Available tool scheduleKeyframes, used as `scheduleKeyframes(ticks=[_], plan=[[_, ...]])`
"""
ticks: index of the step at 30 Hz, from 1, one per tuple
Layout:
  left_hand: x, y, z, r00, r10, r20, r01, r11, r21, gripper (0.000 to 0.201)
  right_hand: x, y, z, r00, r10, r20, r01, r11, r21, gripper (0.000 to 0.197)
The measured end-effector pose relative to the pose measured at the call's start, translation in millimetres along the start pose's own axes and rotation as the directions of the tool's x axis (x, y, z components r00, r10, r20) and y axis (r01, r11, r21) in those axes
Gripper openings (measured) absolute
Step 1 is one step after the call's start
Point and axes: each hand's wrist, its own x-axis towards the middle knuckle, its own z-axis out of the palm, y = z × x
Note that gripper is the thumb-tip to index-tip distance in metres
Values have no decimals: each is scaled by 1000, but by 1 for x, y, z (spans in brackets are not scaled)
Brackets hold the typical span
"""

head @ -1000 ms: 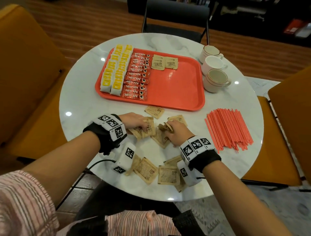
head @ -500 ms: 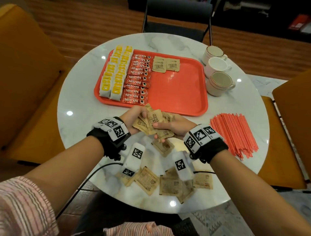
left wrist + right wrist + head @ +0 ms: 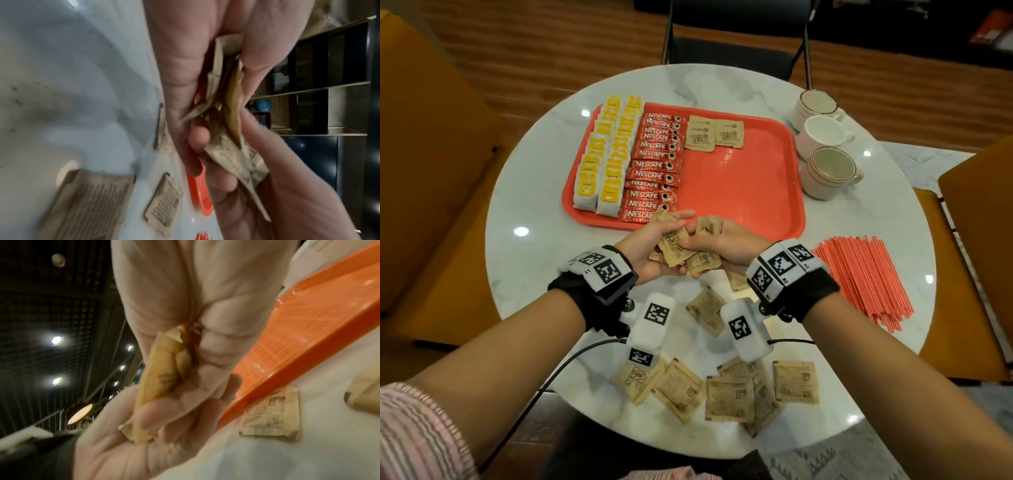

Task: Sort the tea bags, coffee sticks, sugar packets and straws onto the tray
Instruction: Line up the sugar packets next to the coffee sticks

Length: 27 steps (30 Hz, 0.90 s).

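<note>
Both hands meet just in front of the near rim of the red tray [image 3: 739, 185]. My left hand [image 3: 650, 243] lies palm up with a bunch of brown sugar packets [image 3: 676, 245] in it, pinched by the thumb. My right hand [image 3: 727, 243] pinches the same bunch [image 3: 162, 376] from the right. On the tray lie yellow tea bags [image 3: 606, 161] at the left, red coffee sticks [image 3: 654, 168] beside them, and sugar packets [image 3: 714, 133] at the far end. Red straws [image 3: 866, 277] lie in a pile on the table to the right.
Several loose sugar packets [image 3: 729, 397] are scattered on the white round table [image 3: 530, 192] under my wrists and near its front edge. Three cups [image 3: 828, 171] stand right of the tray. Orange chairs flank the table; a dark chair stands behind it.
Both hands rose from the table with sugar packets, came together and moved forward to the tray's near edge. The packets are now gathered between the two hands.
</note>
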Motion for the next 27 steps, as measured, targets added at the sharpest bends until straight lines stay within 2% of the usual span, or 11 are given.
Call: scheduleKeyframes(ticks=[2,8,11,14,17,19,22,24,27], plan=[[1,2,-4,999,1,-46,-2,1000,-23,20,-1,-2,-2,998,0,-62,5,997,82,16],[3,6,-7,988,11,-155,-18,999,-48,17,-1,-6,-10,965,-146,-216,125,986,-109,17],[4,6,-9,986,34,-166,-60,986,-155,16,-2,-9,-10,939,-173,-296,152,984,-92,13],[2,6,-7,985,64,-158,-93,979,-183,14,-1,-8,-13,880,-227,-416,184,973,-141,15],[-2,6,1,992,7,-127,-24,991,-130,14,-3,-10,-9,825,-320,-466,214,940,-266,23],[-6,6,8,996,-46,-82,34,989,-146,19,-5,-11,0,852,-347,-393,240,925,-296,24],[-7,6,10,997,-68,-32,60,977,-206,45,-10,-9,15,926,-328,-188,196,842,-502,18],[-9,6,8,998,-68,-9,64,973,-223,53,-9,-6,20,947,-278,-161,183,879,-439,21],[-13,8,4,999,-43,4,43,984,-173,27,-6,-5,15,935,-234,-266,158,947,-278,38]])
